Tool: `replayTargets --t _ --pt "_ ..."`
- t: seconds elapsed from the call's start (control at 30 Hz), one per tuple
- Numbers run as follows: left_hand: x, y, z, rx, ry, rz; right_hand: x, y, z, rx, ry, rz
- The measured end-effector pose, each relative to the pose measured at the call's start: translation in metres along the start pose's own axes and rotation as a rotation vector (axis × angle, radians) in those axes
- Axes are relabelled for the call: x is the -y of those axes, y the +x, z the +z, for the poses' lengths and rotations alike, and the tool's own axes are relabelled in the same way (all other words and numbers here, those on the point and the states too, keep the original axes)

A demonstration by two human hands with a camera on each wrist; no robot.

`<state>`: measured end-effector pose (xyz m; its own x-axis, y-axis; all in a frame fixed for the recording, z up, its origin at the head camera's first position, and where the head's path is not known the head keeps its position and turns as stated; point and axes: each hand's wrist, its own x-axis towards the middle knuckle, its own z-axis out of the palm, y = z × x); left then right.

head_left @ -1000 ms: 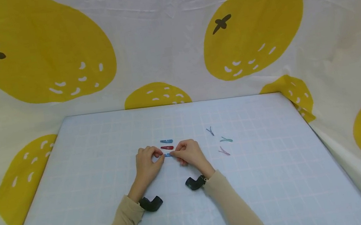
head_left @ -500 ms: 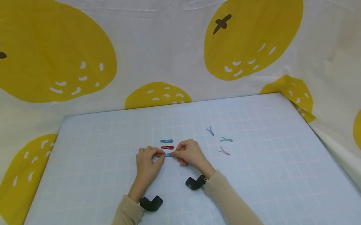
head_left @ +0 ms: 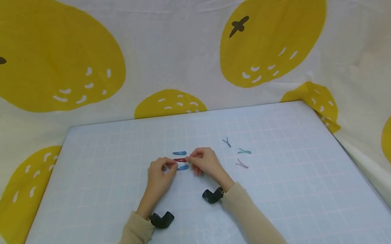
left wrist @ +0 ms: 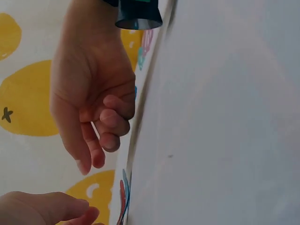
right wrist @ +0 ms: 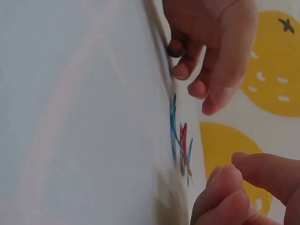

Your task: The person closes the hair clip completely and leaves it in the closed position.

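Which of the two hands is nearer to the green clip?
The right hand. It is just to the left of the green clip; the left hand is farther to the left, near the red clip.

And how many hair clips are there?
6: far blue clip, red clip and near blue clip in a column; right of them, dark clip, green clip and pink clip.

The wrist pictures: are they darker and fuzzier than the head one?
Head view: brighter and clearer, with shiny creases on the cloth, though the hair clips look tiny. Left wrist view: dimmer, the table mostly hazy grey. Right wrist view: dim too, pink table lines fuzzy, a dark patch near the bottom, maybe a shadow.
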<state>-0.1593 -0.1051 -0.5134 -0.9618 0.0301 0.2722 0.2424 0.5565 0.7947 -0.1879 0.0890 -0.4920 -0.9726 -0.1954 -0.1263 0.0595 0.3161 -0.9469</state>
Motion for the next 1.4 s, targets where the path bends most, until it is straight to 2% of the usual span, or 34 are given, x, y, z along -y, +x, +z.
replayTargets --t 0.13,0.33,0.57,0.8,0.93,1.17,1.27,1.33,1.4 --pt "-0.014 0.003 -0.005 0.022 -0.013 -0.037 0.009 -0.001 -0.011 -0.023 -0.027 -0.008" --pt "-0.036 0.014 -0.003 0.034 -0.037 0.015 0.012 -0.006 -0.036 -0.07 -0.004 -0.009" --pt "-0.052 0.032 0.011 0.056 -0.071 0.066 0.013 -0.008 -0.065 -0.126 0.031 -0.013" --pt "-0.068 0.049 0.032 0.094 -0.093 0.085 0.009 -0.009 -0.093 -0.221 0.017 -0.053" --pt "-0.073 0.059 0.047 0.132 -0.099 0.071 0.005 -0.007 -0.108 -0.3 0.0 -0.067" --pt "-0.085 0.075 0.076 0.208 -0.078 0.042 -0.005 -0.005 -0.127 -0.458 -0.143 -0.04" --pt "-0.088 0.082 0.088 0.274 -0.051 0.018 -0.009 -0.004 -0.13 -0.469 -0.177 -0.01" --pt "-0.089 0.088 0.097 0.317 -0.022 0.007 -0.013 -0.004 -0.13 -0.447 -0.187 0.007" --pt "-0.089 0.093 0.105 0.35 0.03 0.024 -0.015 -0.003 -0.129 -0.406 -0.194 0.029"
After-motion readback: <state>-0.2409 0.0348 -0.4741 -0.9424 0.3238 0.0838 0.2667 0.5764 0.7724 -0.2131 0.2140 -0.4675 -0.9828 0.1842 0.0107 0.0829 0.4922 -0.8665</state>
